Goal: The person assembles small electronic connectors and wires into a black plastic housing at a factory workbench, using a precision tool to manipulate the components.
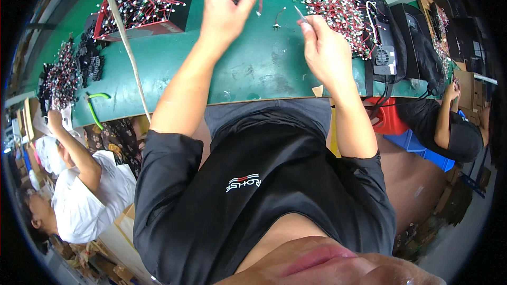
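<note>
My left hand [226, 13] is closed above the far part of the green table [253, 68]. Pinched in its fingers is a short wire lead [260, 5], dark and red, with a small white connector hanging down. My right hand [328, 50] grips a slim pointed metal tool [300, 14], its tip aimed away from me; its exact kind is too small to tell. Between the hands a single wire lead [277, 20] lies on the table. Just beyond my right hand spreads a loose heap of red and black wire leads [338, 13] with white connectors.
A red box [142, 31] full of leads stands far left, behind a thin pole [127, 42]. Green-handled pliers [94, 108] lie at the left edge. A black bag [391, 31] with a small fan [383, 58] is at right. Co-workers [95, 195] sit on both sides.
</note>
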The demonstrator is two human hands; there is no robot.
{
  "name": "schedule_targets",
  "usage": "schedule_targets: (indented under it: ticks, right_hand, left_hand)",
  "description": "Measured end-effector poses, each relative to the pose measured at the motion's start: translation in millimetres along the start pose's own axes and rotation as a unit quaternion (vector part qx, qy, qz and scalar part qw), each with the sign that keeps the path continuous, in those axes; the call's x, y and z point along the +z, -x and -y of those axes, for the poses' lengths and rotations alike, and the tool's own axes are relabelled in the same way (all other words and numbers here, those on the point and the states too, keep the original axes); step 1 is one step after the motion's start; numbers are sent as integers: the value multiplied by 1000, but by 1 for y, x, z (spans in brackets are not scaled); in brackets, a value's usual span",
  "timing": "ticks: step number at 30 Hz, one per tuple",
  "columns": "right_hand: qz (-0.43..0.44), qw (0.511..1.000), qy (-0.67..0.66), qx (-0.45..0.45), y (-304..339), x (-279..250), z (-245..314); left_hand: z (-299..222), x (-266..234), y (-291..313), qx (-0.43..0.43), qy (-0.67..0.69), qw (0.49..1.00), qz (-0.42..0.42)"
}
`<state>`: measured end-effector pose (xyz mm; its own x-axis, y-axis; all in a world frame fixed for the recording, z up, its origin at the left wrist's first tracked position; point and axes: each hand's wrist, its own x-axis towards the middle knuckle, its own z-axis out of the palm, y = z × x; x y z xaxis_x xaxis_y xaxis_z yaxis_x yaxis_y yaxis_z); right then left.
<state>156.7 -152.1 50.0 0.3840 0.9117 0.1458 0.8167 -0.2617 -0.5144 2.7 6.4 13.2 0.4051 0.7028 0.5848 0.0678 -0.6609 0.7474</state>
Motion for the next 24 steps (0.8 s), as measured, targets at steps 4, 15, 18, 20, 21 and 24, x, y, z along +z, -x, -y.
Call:
schedule_targets:
  ticks: [4, 15, 18, 20, 21, 24]
  right_hand:
    - [-21, 989, -69, -126, -15, 23, -22]
    - [71, 977, 46, -198, -29, 32, -21]
    - [70, 980, 5, -184, -27, 25, -8]
    - [39, 978, -21, -202, -27, 23, -7]
    - [26, 973, -40, -226, -24, 24, -13]
    - [29, 969, -38, -243, -19, 19, -12]
  left_hand:
    - [-5, -16, -8, -84, -120, 988, 51]
    - [-40, -91, -37, 84, -242, 920, -295]
    - [-39, -118, -47, 71, -314, 911, -256]
    - [-27, -125, -63, 83, -361, 911, -179]
    - [-18, -122, -71, 79, -386, 906, -153]
    - [3, -129, -88, 78, -441, 889, -92]
